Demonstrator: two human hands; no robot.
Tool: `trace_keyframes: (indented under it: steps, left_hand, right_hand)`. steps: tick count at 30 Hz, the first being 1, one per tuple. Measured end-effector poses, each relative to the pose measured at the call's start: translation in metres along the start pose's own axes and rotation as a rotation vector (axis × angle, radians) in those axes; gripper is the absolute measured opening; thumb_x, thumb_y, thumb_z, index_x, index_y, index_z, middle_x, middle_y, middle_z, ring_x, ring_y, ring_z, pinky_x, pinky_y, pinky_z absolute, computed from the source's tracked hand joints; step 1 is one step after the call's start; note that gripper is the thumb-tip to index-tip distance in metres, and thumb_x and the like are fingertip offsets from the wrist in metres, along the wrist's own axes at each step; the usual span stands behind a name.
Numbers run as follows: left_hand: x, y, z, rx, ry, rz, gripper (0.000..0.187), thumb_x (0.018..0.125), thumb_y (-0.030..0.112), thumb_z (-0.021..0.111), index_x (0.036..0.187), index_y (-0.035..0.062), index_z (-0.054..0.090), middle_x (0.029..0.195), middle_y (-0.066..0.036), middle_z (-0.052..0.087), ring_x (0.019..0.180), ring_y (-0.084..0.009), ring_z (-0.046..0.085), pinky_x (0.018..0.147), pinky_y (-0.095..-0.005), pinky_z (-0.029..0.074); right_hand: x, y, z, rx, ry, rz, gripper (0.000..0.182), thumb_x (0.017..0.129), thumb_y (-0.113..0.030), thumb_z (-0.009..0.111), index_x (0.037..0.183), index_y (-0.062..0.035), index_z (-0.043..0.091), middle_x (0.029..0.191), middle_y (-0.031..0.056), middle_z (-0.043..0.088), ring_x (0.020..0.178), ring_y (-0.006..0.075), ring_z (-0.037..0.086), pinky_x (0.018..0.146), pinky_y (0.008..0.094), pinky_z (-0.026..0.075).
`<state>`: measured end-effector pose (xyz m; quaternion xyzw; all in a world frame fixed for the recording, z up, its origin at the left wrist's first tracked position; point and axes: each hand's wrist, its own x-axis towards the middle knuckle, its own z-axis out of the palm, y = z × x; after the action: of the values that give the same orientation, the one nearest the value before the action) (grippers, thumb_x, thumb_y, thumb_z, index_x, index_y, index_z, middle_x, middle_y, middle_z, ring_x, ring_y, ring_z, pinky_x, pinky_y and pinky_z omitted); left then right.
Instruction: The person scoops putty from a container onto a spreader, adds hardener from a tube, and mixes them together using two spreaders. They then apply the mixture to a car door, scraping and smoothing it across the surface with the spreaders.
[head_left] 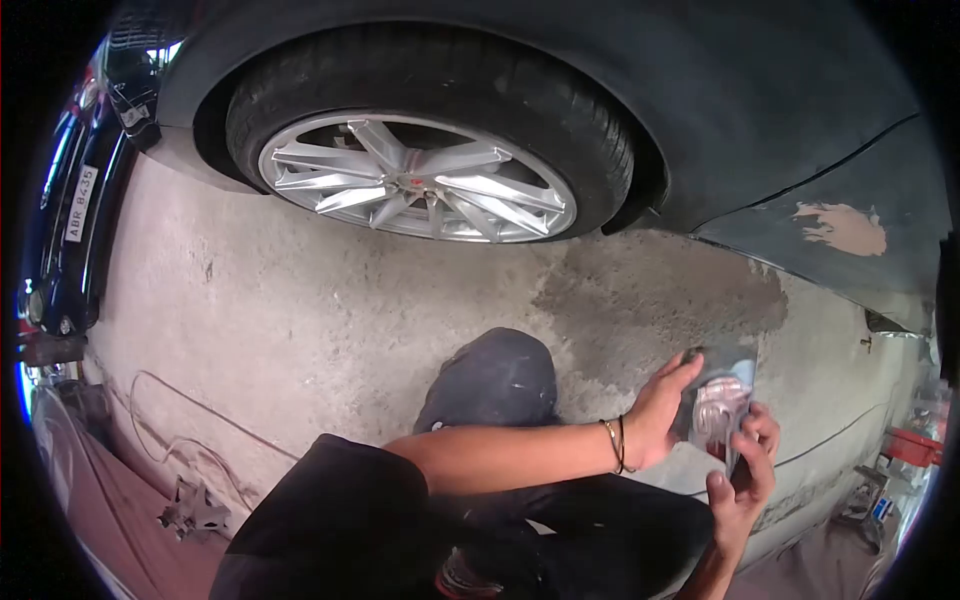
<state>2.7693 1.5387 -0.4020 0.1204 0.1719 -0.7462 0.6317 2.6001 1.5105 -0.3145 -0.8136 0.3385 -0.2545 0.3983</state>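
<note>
My left hand (658,412), with dark bands at its wrist, reaches across to the right and grips a grey, partly see-through piece (722,405), like a small plastic container. Its fingers and thumb press on the left side of the piece. Pale and reddish patches show on it; blur hides its exact kind. My right hand (745,475) comes up from below, fingers bent and apart, fingertips right at the lower right edge of the piece, thumb away from the fingers. Both hands are low over the concrete floor (330,330), near a damp dark patch (670,300).
Ahead stands a dark grey car (740,90) with a silver-spoked wheel (420,185) and a beige patch (845,228) on its panel. A dark blue car (75,215) is at the left. A cable (150,420), dusty sheeting (120,520) and a red box (912,448) lie around.
</note>
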Motion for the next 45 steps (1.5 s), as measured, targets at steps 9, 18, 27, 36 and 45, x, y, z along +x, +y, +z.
trace_keyframes:
  steps: [9, 18, 27, 36, 45]
  left_hand:
    - [-0.008, -0.004, 0.008, 0.075, -0.016, 0.125, 0.037, 0.113, 0.035, 0.061, 0.143, 0.0152, 0.054, 0.13, -0.003, 0.069, 0.119, -0.0179, 0.07, 0.1, -0.0421, 0.061]
    - [-0.053, 0.035, 0.023, 0.712, 0.154, 0.674, 0.04, 0.117, 0.031, 0.051, 0.149, 0.0064, 0.051, 0.137, -0.007, 0.068, 0.128, -0.0171, 0.065, 0.113, -0.0343, 0.049]
    - [-0.058, 0.055, 0.02, 1.183, 0.039, 0.719, 0.065, 0.119, 0.052, 0.029, 0.146, -0.0019, 0.056, 0.134, -0.011, 0.066, 0.122, -0.017, 0.063, 0.109, -0.0326, 0.048]
    - [-0.039, 0.056, 0.065, 1.477, -0.061, 0.567, 0.038, 0.115, 0.024, 0.052, 0.145, 0.0009, 0.057, 0.123, -0.008, 0.068, 0.112, -0.0109, 0.061, 0.098, -0.0288, 0.051]
    - [-0.031, 0.074, 0.093, 1.31, -0.079, 0.873, 0.033, 0.116, 0.024, 0.052, 0.139, 0.001, 0.059, 0.119, -0.004, 0.067, 0.109, -0.0085, 0.059, 0.098, -0.0271, 0.049]
  right_hand:
    - [-0.017, 0.061, -0.04, -0.054, -0.057, -0.122, 0.041, 0.074, -0.023, 0.086, 0.113, -0.013, 0.075, 0.131, 0.0131, 0.057, 0.137, 0.0441, 0.049, 0.114, 0.0597, 0.038]
    - [0.032, 0.054, -0.055, -0.099, 0.065, -0.036, 0.047, 0.075, -0.007, 0.075, 0.122, -0.0058, 0.077, 0.137, 0.0161, 0.062, 0.141, 0.0426, 0.053, 0.119, 0.0546, 0.039]
    - [0.083, -0.012, 0.007, -0.418, -0.038, -0.268, 0.037, 0.078, -0.021, 0.083, 0.115, -0.018, 0.083, 0.127, 0.008, 0.069, 0.13, 0.0408, 0.06, 0.106, 0.0529, 0.048]
    - [0.05, -0.041, 0.009, -0.446, -0.007, -0.137, 0.039, 0.078, -0.025, 0.083, 0.117, -0.0234, 0.082, 0.129, 0.0037, 0.067, 0.129, 0.0392, 0.059, 0.104, 0.0521, 0.048]
    - [0.028, -0.046, 0.019, -0.559, -0.099, -0.112, 0.04, 0.077, -0.026, 0.083, 0.118, -0.0248, 0.082, 0.13, 0.0025, 0.066, 0.129, 0.038, 0.057, 0.107, 0.0515, 0.046]
